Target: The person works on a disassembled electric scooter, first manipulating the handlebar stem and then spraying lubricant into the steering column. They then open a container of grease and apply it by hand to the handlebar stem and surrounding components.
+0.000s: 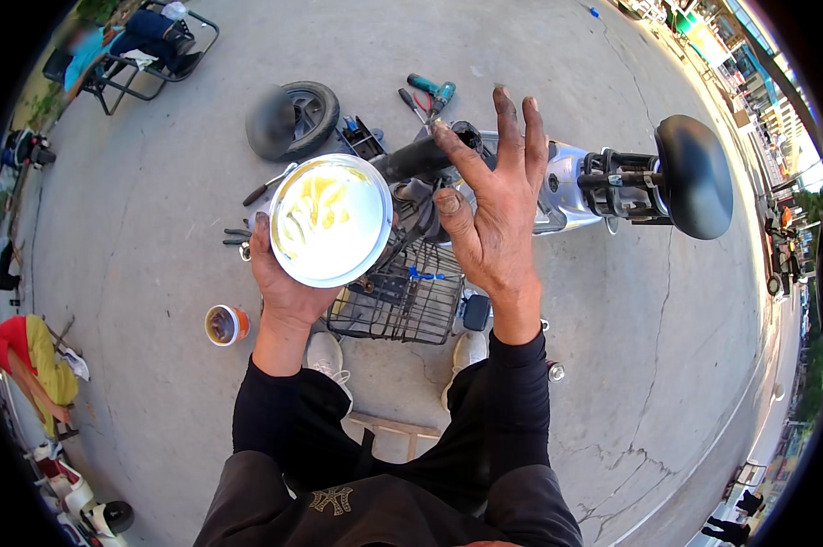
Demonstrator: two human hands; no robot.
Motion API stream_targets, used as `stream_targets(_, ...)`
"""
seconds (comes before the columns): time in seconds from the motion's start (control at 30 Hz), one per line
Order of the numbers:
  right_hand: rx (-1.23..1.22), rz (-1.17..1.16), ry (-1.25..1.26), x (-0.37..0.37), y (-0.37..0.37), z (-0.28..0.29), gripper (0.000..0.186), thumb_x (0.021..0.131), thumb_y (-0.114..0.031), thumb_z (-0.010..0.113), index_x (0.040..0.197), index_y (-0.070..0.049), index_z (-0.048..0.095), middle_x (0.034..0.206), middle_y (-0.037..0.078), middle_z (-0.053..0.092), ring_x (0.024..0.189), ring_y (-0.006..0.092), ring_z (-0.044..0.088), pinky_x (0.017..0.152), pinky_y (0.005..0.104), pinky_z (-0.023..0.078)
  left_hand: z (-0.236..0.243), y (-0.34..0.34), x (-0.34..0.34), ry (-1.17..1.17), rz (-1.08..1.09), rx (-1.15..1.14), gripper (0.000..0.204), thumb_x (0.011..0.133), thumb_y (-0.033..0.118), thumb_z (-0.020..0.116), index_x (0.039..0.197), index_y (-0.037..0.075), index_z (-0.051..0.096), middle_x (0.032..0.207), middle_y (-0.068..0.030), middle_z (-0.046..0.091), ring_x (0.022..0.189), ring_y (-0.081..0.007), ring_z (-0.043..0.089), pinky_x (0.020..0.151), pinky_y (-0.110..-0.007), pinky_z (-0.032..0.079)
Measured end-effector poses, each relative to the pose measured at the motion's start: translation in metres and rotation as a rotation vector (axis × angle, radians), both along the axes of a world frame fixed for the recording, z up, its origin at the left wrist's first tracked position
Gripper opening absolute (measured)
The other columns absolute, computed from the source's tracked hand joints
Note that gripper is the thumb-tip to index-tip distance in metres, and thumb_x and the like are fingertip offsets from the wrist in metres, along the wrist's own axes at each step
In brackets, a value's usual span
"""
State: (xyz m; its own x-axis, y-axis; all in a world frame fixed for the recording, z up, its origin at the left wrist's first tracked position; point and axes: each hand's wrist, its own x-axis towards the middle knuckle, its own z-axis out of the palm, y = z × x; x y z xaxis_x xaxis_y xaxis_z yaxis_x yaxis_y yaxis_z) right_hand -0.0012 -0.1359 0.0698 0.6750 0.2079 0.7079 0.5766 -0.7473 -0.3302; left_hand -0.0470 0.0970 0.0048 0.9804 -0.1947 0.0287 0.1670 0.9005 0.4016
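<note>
My left hand [288, 283] is wrapped round the side of a round white tub [331, 260], with yellow grease smeared across its bright inner surface. To the right of it, my right hand [503, 201] is raised with fingers spread and nothing in it; the fingertips are dark with grime. Below both hands lies a silver electric bike [566, 178] on its side, its black saddle [694, 176] to the right. The bike's black fork tube [416, 159] is partly covered by my right fingers. The wire basket [411, 310] lies between my hands and my shoes.
A detached wheel [316, 118] lies on the concrete beyond the tub. Near it are a teal power drill [439, 94] and a screwdriver [261, 190]. An orange cup [227, 325] with brown contents stands at left. People sit farther left, one on a folding chair [124, 68].
</note>
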Motion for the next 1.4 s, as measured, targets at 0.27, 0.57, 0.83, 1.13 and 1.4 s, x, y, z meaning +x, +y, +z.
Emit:
stream_targets(0.27,0.295,-0.067,-0.009,-0.005,-0.006,-0.002,0.080,0.108,-0.063,0.015,0.133,-0.011,0.071,0.164,0.017,0.036,0.158,0.0374,0.011,0.125,0.0552,0.010,0.007,-0.004,0.000,-0.051,0.008,0.082,0.094,0.091,0.078,0.048,0.158,0.013,0.037,0.160,-0.0179,0.042,0.145,-0.0396,0.044,0.119,-0.056,0.038)
stream_targets(0.57,0.380,-0.001,0.083,-0.013,0.008,-0.005,0.080,0.108,-0.062,0.012,0.157,-0.006,0.042,0.155,0.013,0.052,0.160,0.0316,0.003,0.126,0.0538,0.007,0.005,-0.005,-0.001,0.008,0.078,0.112,0.094,0.090,0.077,0.050,0.158,0.013,0.039,0.159,-0.0178,0.043,0.145,-0.0384,0.045,0.119,-0.055,0.038)
stream_targets(0.83,0.417,-0.020,0.127,-0.012,0.015,-0.004,0.088,0.108,-0.064,0.018,0.126,0.003,0.072,0.168,0.015,0.031,0.159,0.0374,0.005,0.125,0.0573,0.011,0.006,-0.006,-0.001,0.013,0.044,0.117,0.097,0.088,0.074,0.057,0.157,0.010,0.038,0.157,-0.0200,0.045,0.142,-0.0393,0.048,0.116,-0.055,0.042)
stream_targets(1.13,0.393,-0.008,0.123,-0.009,0.017,-0.006,0.086,0.108,-0.062,0.017,0.127,0.001,0.072,0.166,0.019,0.032,0.159,0.0398,0.009,0.124,0.0579,0.014,0.004,-0.005,-0.001,0.009,0.026,0.128,0.096,0.088,0.072,0.059,0.157,0.009,0.038,0.156,-0.0203,0.046,0.141,-0.0389,0.049,0.116,-0.054,0.043)
stream_targets(1.4,0.339,0.036,0.073,-0.008,0.011,-0.007,0.079,0.108,-0.061,0.023,0.127,-0.003,0.073,0.165,0.021,0.034,0.157,0.0438,0.012,0.123,0.0587,0.016,0.001,-0.004,-0.001,0.025,0.071,0.136,0.093,0.090,0.070,0.057,0.156,0.008,0.039,0.155,-0.0175,0.049,0.141,-0.0353,0.050,0.117,-0.051,0.043)
